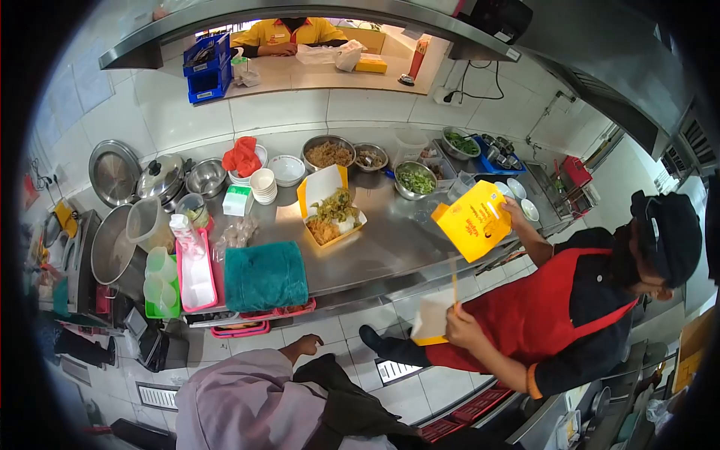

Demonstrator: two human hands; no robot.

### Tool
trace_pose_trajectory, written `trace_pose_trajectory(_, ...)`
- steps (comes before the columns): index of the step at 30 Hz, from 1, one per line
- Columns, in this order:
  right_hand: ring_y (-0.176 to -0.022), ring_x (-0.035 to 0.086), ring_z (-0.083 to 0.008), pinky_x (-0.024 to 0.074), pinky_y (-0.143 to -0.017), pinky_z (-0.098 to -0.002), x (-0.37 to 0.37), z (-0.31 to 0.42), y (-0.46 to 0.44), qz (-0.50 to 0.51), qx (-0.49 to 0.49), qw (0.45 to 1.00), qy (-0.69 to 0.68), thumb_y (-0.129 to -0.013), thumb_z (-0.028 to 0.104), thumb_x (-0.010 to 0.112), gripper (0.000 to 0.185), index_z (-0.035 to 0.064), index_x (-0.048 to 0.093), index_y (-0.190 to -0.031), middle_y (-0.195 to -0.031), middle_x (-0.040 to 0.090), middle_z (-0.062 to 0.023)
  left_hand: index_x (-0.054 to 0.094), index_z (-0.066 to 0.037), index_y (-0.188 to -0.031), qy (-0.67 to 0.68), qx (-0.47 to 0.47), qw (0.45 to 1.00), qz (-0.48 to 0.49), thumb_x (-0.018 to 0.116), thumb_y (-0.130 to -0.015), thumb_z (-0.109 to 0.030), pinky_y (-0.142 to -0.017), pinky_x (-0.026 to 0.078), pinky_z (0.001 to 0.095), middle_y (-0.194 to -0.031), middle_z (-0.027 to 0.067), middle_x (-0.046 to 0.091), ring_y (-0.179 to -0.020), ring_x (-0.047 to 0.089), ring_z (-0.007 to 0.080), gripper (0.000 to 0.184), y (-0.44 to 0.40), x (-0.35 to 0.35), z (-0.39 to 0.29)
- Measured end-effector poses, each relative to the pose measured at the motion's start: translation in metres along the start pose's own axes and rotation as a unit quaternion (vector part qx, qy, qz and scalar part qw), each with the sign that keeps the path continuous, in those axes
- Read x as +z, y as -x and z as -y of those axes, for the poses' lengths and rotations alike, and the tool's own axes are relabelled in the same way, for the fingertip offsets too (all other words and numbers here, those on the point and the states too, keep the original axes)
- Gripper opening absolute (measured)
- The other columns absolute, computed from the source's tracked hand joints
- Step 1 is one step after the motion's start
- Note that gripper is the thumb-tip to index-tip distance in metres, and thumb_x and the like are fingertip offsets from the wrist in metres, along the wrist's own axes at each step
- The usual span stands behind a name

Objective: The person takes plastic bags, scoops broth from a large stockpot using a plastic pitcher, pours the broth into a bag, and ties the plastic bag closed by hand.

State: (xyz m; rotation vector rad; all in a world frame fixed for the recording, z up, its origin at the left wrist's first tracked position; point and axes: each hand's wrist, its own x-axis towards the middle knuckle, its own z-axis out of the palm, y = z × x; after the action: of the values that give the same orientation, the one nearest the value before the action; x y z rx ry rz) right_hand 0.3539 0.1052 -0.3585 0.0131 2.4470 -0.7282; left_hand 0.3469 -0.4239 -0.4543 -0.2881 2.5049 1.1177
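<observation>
My left hand (304, 346) hangs below the front edge of the steel counter (349, 262), its fingers loosely bent with nothing in them. It touches nothing I can see. My right hand is out of view. Ahead on the counter stands an opened yellow food box (352, 231) with white rice, a brown fried piece and green leafy topping. A folded teal towel (266, 276) lies at the counter's front edge, nearest my left hand. To my right, a co-worker in a red apron (517, 311) holds a yellow printed carton (474, 225) and another white-and-yellow carton (433, 319).
Bowls of fried shreds (328, 154) and chopped greens (415, 180) line the counter's back. A pink tray (196, 281), clear cups (159, 277) and a large pot (116, 244) stand left. Behind the serving hatch, a person in yellow (289, 34) leans on the ledge.
</observation>
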Motion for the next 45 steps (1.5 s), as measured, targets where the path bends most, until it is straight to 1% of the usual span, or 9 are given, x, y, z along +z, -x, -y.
trace_pose_trajectory(6, -0.061, 0.067, -0.0212, 0.051, -0.051, -0.0344, -0.014, 0.056, -0.027, 0.05, -0.084, 0.992, -0.08, -0.077, 0.009, 0.063, 0.012, -0.0034, 0.063, -0.077, -0.068, 0.064, -0.0137, 0.066, -0.016, -0.103, -0.01, -0.063, 0.998, 0.002, 0.061, -0.059, -0.006, -0.076, 0.052, 0.0403, -0.09, 0.0165, 0.066, -0.089, 0.064, 0.031, 0.045, -0.01, -0.048, 0.039)
trace_pose_trajectory(14, -0.07, 0.066, -0.0191, 0.051, -0.059, -0.0306, -0.128, 0.378, -0.232, -0.066, -0.207, 0.936, -0.276, -0.084, 0.008, 0.059, 0.012, -0.0025, 0.063, -0.088, -0.077, 0.065, -0.0111, 0.067, -0.018, -0.108, 0.02, -0.093, 0.995, 0.03, 0.062, -0.06, -0.009, -0.088, 0.051, 0.0384, -0.105, 0.0166, 0.065, -0.103, 0.061, 0.0312, 0.049, -0.014, -0.025, 0.047)
trace_pose_trajectory(18, -0.074, 0.065, -0.0184, 0.0502, -0.064, -0.0301, -0.14, 0.419, -0.271, -0.1, -0.243, 0.924, -0.28, -0.085, 0.01, 0.059, 0.014, -0.0012, 0.062, -0.092, -0.081, 0.065, -0.0103, 0.066, -0.017, -0.112, 0.05, -0.026, 0.997, 0.049, 0.074, -0.062, -0.02, -0.092, 0.048, 0.041, -0.116, 0.0155, 0.062, -0.112, 0.058, 0.0312, 0.05, -0.023, -0.018, 0.029)
trace_pose_trajectory(19, -0.075, 0.065, -0.0182, 0.0501, -0.065, -0.03, -0.131, 0.404, -0.269, -0.097, -0.233, 0.929, -0.27, -0.086, 0.011, 0.059, 0.014, -0.0009, 0.062, -0.093, -0.081, 0.065, -0.01, 0.064, -0.015, -0.113, 0.102, 0.011, 0.992, -0.079, 0.078, -0.062, -0.025, -0.09, 0.049, 0.0418, -0.11, 0.0137, 0.065, -0.108, 0.06, 0.0317, 0.053, -0.035, 0.007, 0.032)
trace_pose_trajectory(22, -0.077, 0.064, -0.0176, 0.0495, -0.068, -0.0296, -0.073, 0.315, -0.212, -0.026, -0.183, 0.957, -0.224, -0.087, 0.012, 0.059, 0.015, 0.0, 0.061, -0.096, -0.084, 0.064, -0.0094, 0.064, -0.004, -0.103, 0.195, -0.062, 0.978, -0.03, 0.058, -0.072, -0.003, -0.078, 0.051, 0.0396, -0.094, 0.0184, 0.066, -0.087, 0.065, 0.0305, 0.032, -0.011, -0.104, -0.108)
trace_pose_trajectory(25, -0.08, 0.063, -0.017, 0.049, -0.071, -0.0292, -0.013, 0.248, -0.149, 0.131, -0.151, 0.967, -0.155, -0.089, 0.013, 0.059, 0.017, 0.001, 0.061, -0.1, -0.087, 0.064, -0.0088, 0.065, -0.005, -0.1, 0.159, 0.105, 0.93, -0.313, 0.055, -0.073, 0.001, -0.075, 0.048, 0.0414, -0.089, 0.0151, 0.064, -0.084, 0.061, 0.032, 0.029, -0.001, -0.158, -0.135)
trace_pose_trajectory(31, -0.082, 0.059, -0.0111, 0.048, -0.073, -0.0248, 0.012, 0.409, -0.179, 0.269, -0.267, 0.899, -0.218, -0.09, 0.01, 0.057, 0.022, 0.0028, 0.057, -0.111, -0.087, 0.06, -0.0044, 0.055, -0.006, -0.111, -0.045, -0.002, 0.857, -0.514, 0.061, -0.078, -0.006, -0.093, 0.041, 0.0442, -0.118, 0.0124, 0.055, -0.11, 0.051, 0.034, 0.033, 0.04, -0.227, -0.068)
trace_pose_trajectory(36, -0.076, 0.057, -0.0095, 0.0493, -0.063, -0.0246, -0.016, 0.578, -0.251, 0.189, -0.211, 0.914, -0.291, -0.091, 0.009, 0.055, 0.043, 0.0025, 0.041, -0.131, -0.097, 0.056, -0.0068, 0.055, -0.003, -0.11, -0.045, 0.015, 0.861, -0.507, 0.062, -0.08, -0.01, -0.098, 0.039, 0.0434, -0.119, 0.0128, 0.055, -0.116, 0.05, 0.0327, 0.031, 0.038, -0.227, -0.064)
trace_pose_trajectory(45, -0.13, 0.037, -0.0414, 0.0314, -0.108, -0.0409, -0.003, 0.628, -0.395, -0.086, -0.413, 0.906, -0.036, -0.088, 0.009, 0.047, 0.054, -0.0065, 0.032, -0.138, -0.139, 0.04, -0.028, 0.059, -0.004, -0.095, -0.053, -0.03, 0.853, -0.518, 0.064, -0.078, -0.008, -0.098, 0.041, 0.0426, -0.115, 0.0123, 0.059, -0.116, 0.053, 0.031, 0.018, 0.032, -0.227, -0.068)
